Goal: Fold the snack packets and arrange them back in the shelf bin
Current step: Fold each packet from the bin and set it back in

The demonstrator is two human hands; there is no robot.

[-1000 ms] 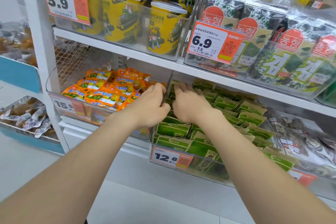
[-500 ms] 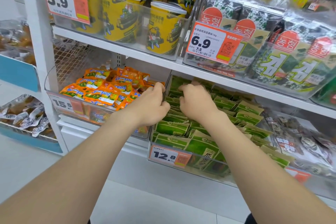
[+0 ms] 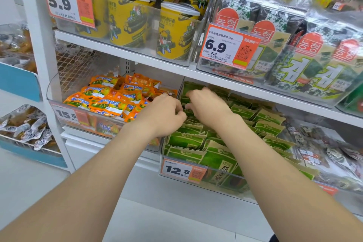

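Reaching into the clear shelf bin [image 3: 221, 186] at centre frame, both arms come up from the bottom edge. We see the left hand [image 3: 163, 114] at the bin's left wall, knuckles up, fingers curled inward at the green snack packets [image 3: 186, 140]. We cannot tell whether it actually pinches one. The right hand [image 3: 207, 107] is just beside it, slightly higher in frame, with its fingers bent down onto the packets at the back left of the bin. It is motion-blurred, so we cannot tell its grip either.

The green packets fill the bin in rough rows from centre to right of frame, some upright and some leaning. An orange price tag marked 12.8 [image 3: 177, 170] is on the bin's front wall. Left of centre, a neighbouring bin holds orange packets [image 3: 110, 102]. On the shelf above we see yellow tubs [image 3: 174, 31] at upper centre and dark seaweed packs [image 3: 314, 68] at upper right.
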